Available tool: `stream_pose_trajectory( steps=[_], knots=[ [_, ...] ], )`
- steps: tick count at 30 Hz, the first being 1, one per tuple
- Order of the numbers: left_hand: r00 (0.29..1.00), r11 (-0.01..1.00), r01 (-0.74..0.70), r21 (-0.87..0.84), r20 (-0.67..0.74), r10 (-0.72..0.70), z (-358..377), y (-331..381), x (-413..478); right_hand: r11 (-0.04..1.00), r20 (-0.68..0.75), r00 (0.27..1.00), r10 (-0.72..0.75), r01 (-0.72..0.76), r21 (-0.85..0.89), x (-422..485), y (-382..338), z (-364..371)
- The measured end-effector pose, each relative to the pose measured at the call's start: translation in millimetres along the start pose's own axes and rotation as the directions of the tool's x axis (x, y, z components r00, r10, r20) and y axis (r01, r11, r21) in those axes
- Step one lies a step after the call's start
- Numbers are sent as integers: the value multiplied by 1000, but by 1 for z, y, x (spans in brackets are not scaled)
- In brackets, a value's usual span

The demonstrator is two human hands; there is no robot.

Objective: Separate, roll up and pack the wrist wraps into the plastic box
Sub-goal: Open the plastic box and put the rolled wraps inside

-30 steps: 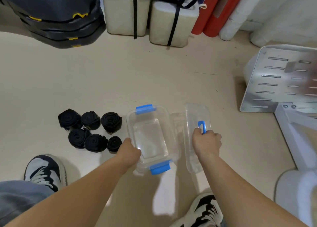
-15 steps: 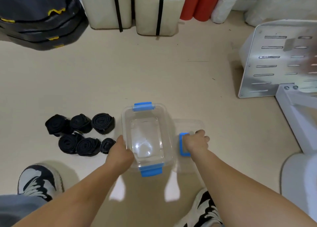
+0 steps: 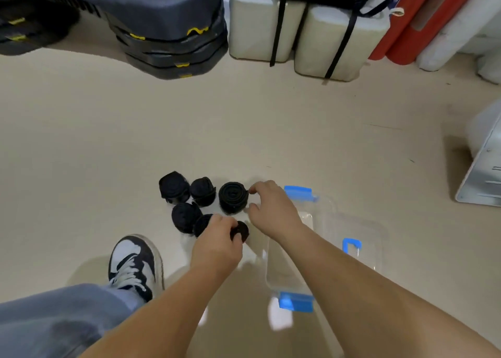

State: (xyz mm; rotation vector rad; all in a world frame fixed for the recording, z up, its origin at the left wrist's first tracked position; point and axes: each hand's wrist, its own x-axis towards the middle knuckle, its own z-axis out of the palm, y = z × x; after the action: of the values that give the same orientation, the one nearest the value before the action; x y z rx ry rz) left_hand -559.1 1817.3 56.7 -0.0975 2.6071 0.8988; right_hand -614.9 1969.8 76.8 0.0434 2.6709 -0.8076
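The plastic box (image 3: 282, 273) and its lid (image 3: 363, 233) have been let go. The box is left open on the floor (image 3: 244, 127), its long axis running away from the person, with the lid flat at its right. Rolled wrist wraps (image 3: 185, 218) are clustered just left. The largest roll (image 3: 233, 200) is touched by the half-open right hand (image 3: 271, 211); the smallest roll (image 3: 241, 231) is gripped by the left hand (image 3: 217, 245).

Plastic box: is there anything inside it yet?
Nothing shows inside the plastic box: only floor through its clear bottom. The right forearm crosses its middle, hiding that strip. All six wrist wraps lie on the floor beside it, one in the left hand.
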Motion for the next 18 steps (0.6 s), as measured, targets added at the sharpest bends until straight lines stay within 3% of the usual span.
stream_pose_trajectory(
  steps=[4, 8, 11, 13, 18],
  knots=[
    [996, 987, -87, 134, 42, 82, -7, -22, 14, 960, 220, 972, -87, 141, -243, 31, -18, 15],
    [982, 959, -158, 233, 137, 129, -5, -33, 21, 903, 366, 925, -105, 243, -355, 59, -19, 33],
    [975, 892, -197, 408, 180, 134, 0, -32, 25, 910, 389, 916, -98, 241, -337, 71, -13, 45],
    [984, 868, -148, 473, 160, 81, 3, -30, 28, 931, 351, 931, -101, 213, -296, 76, -11, 51],
    [963, 882, -51, 469, 258, -81, 5, -27, 38, 953, 303, 949, -84, 166, -254, 87, -14, 57]
  ],
)
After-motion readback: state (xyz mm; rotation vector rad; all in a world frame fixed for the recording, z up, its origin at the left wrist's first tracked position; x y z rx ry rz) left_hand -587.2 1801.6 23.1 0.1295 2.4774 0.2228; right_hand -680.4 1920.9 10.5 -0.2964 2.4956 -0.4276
